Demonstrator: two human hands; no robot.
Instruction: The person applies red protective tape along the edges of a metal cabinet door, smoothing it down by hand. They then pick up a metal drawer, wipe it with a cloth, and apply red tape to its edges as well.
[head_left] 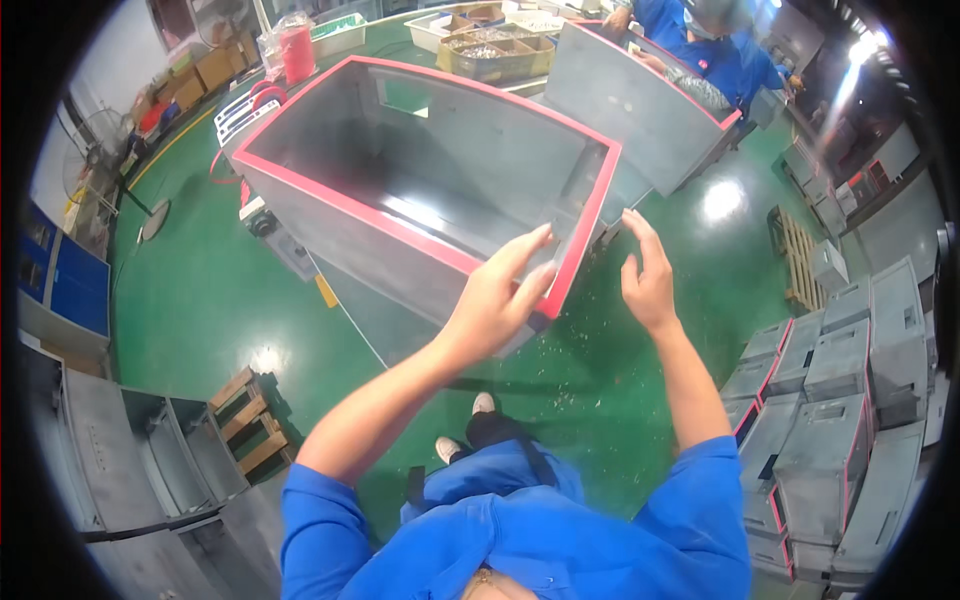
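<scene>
- grey metal box (370, 250): mid-scene just ahead of the person, open side up, its near right corner closest to the body; what carries it is hard to make out.
- done, as judged: red edging (588, 222) runs along the far, left, near and right sides of the rim, so the border looks mostly laid.
- left over, or unsure: the near right corner, partly behind the left hand (500, 295); cannot tell whether the strip is joined or pressed flat there.
- left grip: loosely parted, thumb away from fingers, over that corner; nothing seen pinched (contact with the rim not certain).
- right grip: wide, fingers curved, nothing held; the right hand (648, 280) hangs right of the box, apart from it.
- second box (615, 110): far right, red on its rim too, a co-worker in blue (660, 20) leaning at it.
- stacked boxes (820, 440): right side, several showing red edges, presumably at a similar stage.
- divided bin (490, 70): beyond the main box, small parts inside; their use is unclear.
</scene>
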